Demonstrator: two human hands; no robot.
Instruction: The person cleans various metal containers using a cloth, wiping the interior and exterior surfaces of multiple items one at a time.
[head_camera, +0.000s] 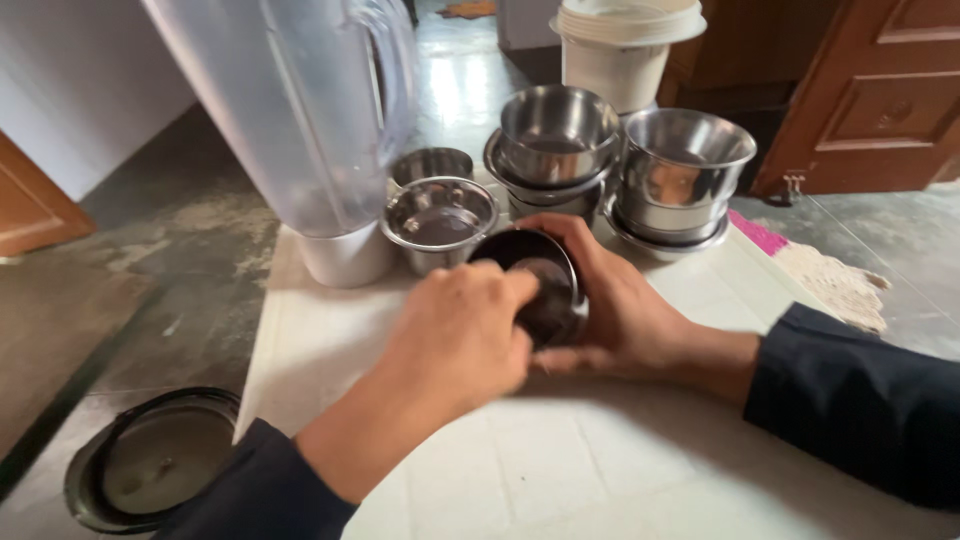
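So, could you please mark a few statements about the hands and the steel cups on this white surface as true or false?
1. Both hands, left hand and right hand, are on one small steel cup. True.
2. The clear blender jug lies on its side. False: it stands upright.
3. The round dark lid sits on the white surface. False: it lies on the floor beside it.
4. Steel cups behind the hands are stacked. True.
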